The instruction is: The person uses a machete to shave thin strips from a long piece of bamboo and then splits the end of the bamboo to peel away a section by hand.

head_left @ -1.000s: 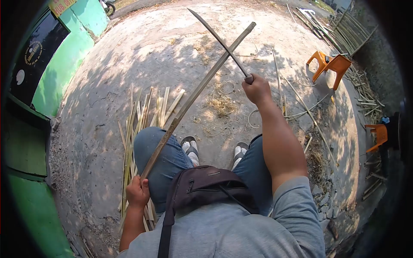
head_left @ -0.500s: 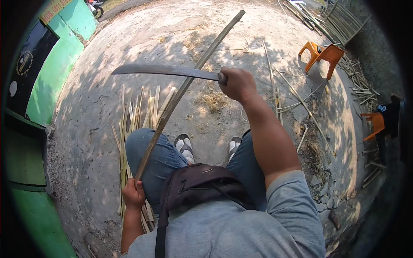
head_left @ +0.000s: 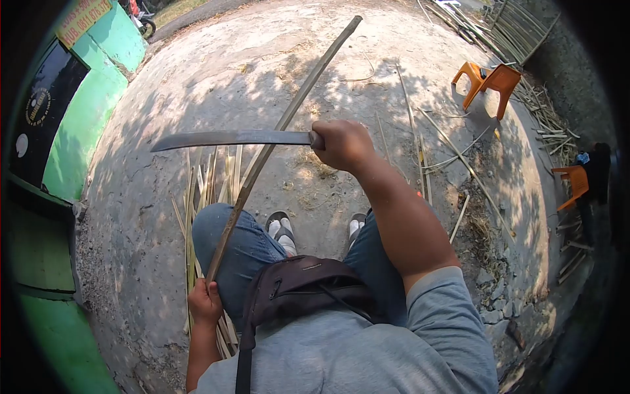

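My right hand (head_left: pixel 346 146) is wrapped round the handle of a machete (head_left: pixel 226 138), its blade pointing left. The blade crosses over a long bamboo strip (head_left: pixel 296 105) about midway along it. Low at the left, my left hand (head_left: pixel 205 301) grips the near end of that strip, which slants up and away past my left knee. Beside my left leg, a bundle of split bamboo strips (head_left: pixel 216 176) lies on the ground, partly hidden by the leg.
An orange plastic chair (head_left: pixel 502 88) lies at the upper right, with another orange piece (head_left: pixel 574 186) below it. Long bamboo lengths (head_left: pixel 462 157) lie on the concrete ground to my right. A green wall (head_left: pixel 82 125) borders the left, and a bamboo rack (head_left: pixel 522 29) stands far right.
The machete and my right hand have moved nearer to me and slightly left along the bamboo strip. The strip's far end has shifted a little left; my left hand keeps its hold.
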`<action>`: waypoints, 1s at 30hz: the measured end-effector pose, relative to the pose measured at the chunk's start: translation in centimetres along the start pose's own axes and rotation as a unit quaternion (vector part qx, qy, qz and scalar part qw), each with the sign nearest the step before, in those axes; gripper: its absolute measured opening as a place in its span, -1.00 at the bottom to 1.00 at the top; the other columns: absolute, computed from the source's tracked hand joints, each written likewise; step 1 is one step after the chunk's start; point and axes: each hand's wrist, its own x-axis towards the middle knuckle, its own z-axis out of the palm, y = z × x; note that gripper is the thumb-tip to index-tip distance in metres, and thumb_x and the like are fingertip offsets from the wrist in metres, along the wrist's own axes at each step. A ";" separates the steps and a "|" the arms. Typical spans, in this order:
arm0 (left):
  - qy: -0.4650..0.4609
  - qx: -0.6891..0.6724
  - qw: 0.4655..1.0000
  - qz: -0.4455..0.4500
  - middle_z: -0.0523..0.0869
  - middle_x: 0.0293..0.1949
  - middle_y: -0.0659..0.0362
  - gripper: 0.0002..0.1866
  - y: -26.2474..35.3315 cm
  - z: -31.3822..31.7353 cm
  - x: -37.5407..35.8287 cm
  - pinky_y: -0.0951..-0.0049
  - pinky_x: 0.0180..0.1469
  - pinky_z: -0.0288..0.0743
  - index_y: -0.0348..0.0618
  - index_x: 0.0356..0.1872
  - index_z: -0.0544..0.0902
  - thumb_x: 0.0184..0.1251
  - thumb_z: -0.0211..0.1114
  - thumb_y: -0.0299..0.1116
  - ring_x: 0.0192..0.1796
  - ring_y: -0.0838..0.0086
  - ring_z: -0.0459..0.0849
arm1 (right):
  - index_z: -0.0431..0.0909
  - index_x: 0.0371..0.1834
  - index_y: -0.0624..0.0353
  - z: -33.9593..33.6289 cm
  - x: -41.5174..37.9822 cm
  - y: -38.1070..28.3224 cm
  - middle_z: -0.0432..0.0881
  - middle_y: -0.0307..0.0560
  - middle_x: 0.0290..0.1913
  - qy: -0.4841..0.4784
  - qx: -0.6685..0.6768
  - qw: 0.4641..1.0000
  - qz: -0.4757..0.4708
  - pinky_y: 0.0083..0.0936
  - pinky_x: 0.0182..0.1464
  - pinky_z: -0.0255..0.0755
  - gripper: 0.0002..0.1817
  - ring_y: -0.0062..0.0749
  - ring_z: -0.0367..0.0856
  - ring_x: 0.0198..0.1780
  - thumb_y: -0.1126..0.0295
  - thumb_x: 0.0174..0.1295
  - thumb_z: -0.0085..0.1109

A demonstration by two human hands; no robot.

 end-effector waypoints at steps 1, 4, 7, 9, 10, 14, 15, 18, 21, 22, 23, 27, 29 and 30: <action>-0.003 0.002 1.000 -0.003 0.58 -0.57 -0.16 -0.35 0.1 -0.1 0.0 -0.05 -0.41 0.45 -0.21 -0.40 0.50 0.62 0.05 0.25 -0.42 -0.27 0.64 | 0.71 -0.43 -0.13 0.3 -0.1 -0.6 0.73 -0.07 -0.47 -0.002 -0.046 0.998 -0.040 -0.04 -0.23 0.60 -0.95 0.00 0.77 -0.32 0.26 0.14 0.32; -0.013 0.007 1.000 -0.009 0.58 -0.56 -0.17 -0.35 -0.1 -0.4 0.0 -0.05 -0.41 0.45 -0.22 -0.40 0.51 0.62 0.06 0.25 -0.42 -0.28 0.64 | 0.59 -0.46 0.02 -0.5 -0.1 -1.3 0.65 -0.04 -0.53 -0.016 -0.044 0.995 -0.089 0.00 -0.25 0.59 -0.83 0.03 0.72 -0.38 0.23 0.20 0.28; -0.019 0.010 1.000 -0.012 0.58 -0.56 -0.18 -0.35 -0.7 -0.5 -0.2 -0.05 -0.41 0.46 -0.22 -0.39 0.52 0.60 0.08 0.26 -0.41 -0.29 0.64 | 0.71 -0.44 -0.08 0.1 0.5 1.8 0.74 -0.05 -0.45 0.016 -0.021 0.999 0.041 -0.06 -0.22 0.62 -0.93 0.03 0.77 -0.31 0.27 0.16 0.33; -0.022 0.010 1.000 -0.017 0.59 -0.55 -0.18 -0.35 -0.8 -0.5 -0.1 -0.06 -0.40 0.47 -0.23 -0.37 0.54 0.59 0.09 0.27 -0.40 -0.30 0.65 | 0.74 -0.31 0.00 -0.1 1.1 4.8 0.78 0.10 -0.30 0.016 -0.014 0.985 0.173 0.00 -0.14 0.63 -0.81 0.16 0.76 -0.20 0.19 0.31 0.23; -0.023 0.013 0.999 -0.018 0.60 -0.54 -0.19 -0.34 -0.6 -0.5 0.0 -0.07 -0.39 0.47 -0.23 -0.37 0.54 0.59 0.09 0.27 -0.39 -0.30 0.65 | 0.74 -0.27 0.01 0.1 1.1 6.5 0.78 0.11 -0.28 0.025 -0.004 0.978 0.208 0.02 -0.12 0.62 -0.80 0.17 0.75 -0.19 0.18 0.32 0.21; -0.036 0.029 0.999 -0.022 0.61 -0.52 -0.19 -0.34 0.3 -1.4 0.4 -0.09 -0.38 0.47 -0.23 -0.36 0.56 0.58 0.08 0.28 -0.37 -0.30 0.66 | 0.74 -0.18 0.04 0.2 0.7 7.6 0.79 0.16 -0.22 0.034 -0.001 0.961 0.275 0.07 -0.08 0.61 -0.76 0.22 0.74 -0.14 0.15 0.36 0.18; -0.040 0.032 0.998 -0.022 0.62 -0.51 -0.20 -0.34 0.5 -1.5 0.4 -0.10 -0.37 0.47 -0.23 -0.36 0.56 0.58 0.08 0.28 -0.37 -0.30 0.66 | 0.74 -0.17 0.04 -0.1 0.4 6.9 0.78 0.17 -0.21 0.032 -0.010 0.961 0.273 0.08 -0.07 0.60 -0.75 0.23 0.74 -0.14 0.15 0.36 0.18; -0.054 0.018 0.998 -0.029 0.62 -0.51 -0.20 -0.34 0.8 -1.5 0.5 -0.10 -0.37 0.47 -0.22 -0.37 0.55 0.59 0.07 0.28 -0.37 -0.30 0.66 | 0.73 -0.20 0.05 -0.3 0.2 3.8 0.78 0.18 -0.23 0.007 0.003 0.980 0.201 0.08 -0.07 0.60 -0.75 0.23 0.74 -0.15 0.15 0.36 0.19; -0.052 0.023 0.998 -0.020 0.61 -0.51 -0.20 -0.35 -0.1 -1.1 0.3 -0.11 -0.37 0.47 -0.22 -0.39 0.53 0.59 0.07 0.27 -0.38 -0.31 0.65 | 0.71 -0.35 -0.04 0.5 -0.2 0.2 0.75 0.04 -0.38 -0.014 -0.005 0.997 0.074 0.03 -0.15 0.60 -0.84 0.12 0.76 -0.24 0.18 0.25 0.27; -0.051 0.021 0.998 -0.020 0.61 -0.52 -0.19 -0.35 -0.2 -1.1 0.2 -0.11 -0.38 0.46 -0.22 -0.40 0.52 0.59 0.08 0.26 -0.38 -0.31 0.64 | 0.71 -0.39 -0.06 0.4 -0.4 -0.9 0.75 0.01 -0.42 -0.024 -0.006 0.999 0.029 0.02 -0.16 0.60 -0.87 0.09 0.76 -0.27 0.20 0.22 0.28; -0.049 0.019 0.998 -0.021 0.61 -0.52 -0.19 -0.35 -0.3 -1.0 0.0 -0.12 -0.38 0.46 -0.22 -0.41 0.52 0.59 0.08 0.26 -0.39 -0.31 0.64 | 0.70 -0.41 -0.08 0.4 -0.5 -1.4 0.73 -0.02 -0.45 -0.034 -0.027 0.999 -0.010 0.00 -0.18 0.60 -0.89 0.07 0.76 -0.30 0.21 0.21 0.29; -0.040 0.025 0.999 -0.017 0.60 -0.52 -0.18 -0.36 -0.7 -0.8 0.0 -0.13 -0.38 0.45 -0.20 -0.41 0.50 0.60 0.07 0.26 -0.39 -0.31 0.64 | 0.68 -0.46 -0.12 0.8 0.3 -1.6 0.69 -0.09 -0.53 -0.018 -0.060 0.992 -0.108 -0.03 -0.24 0.58 -0.91 0.03 0.73 -0.38 0.24 0.17 0.30; -0.025 0.026 0.999 -0.009 0.61 -0.52 -0.18 -0.36 -1.1 -0.4 -0.1 -0.13 -0.39 0.45 -0.20 -0.41 0.50 0.59 0.07 0.26 -0.39 -0.31 0.64 | 0.66 -0.45 -0.05 -0.2 0.5 0.1 0.69 -0.03 -0.50 0.002 -0.021 0.997 -0.071 -0.02 -0.24 0.58 -0.87 0.11 0.71 -0.37 0.24 0.22 0.26; -0.019 0.025 1.000 -0.004 0.61 -0.52 -0.18 -0.36 -1.1 -0.3 -0.2 -0.13 -0.39 0.45 -0.20 -0.41 0.50 0.59 0.07 0.26 -0.39 -0.31 0.64 | 0.64 -0.42 0.03 0.4 0.8 1.6 0.69 0.08 -0.45 0.015 -0.017 1.000 0.020 0.03 -0.20 0.59 -0.83 0.19 0.70 -0.32 0.24 0.28 0.21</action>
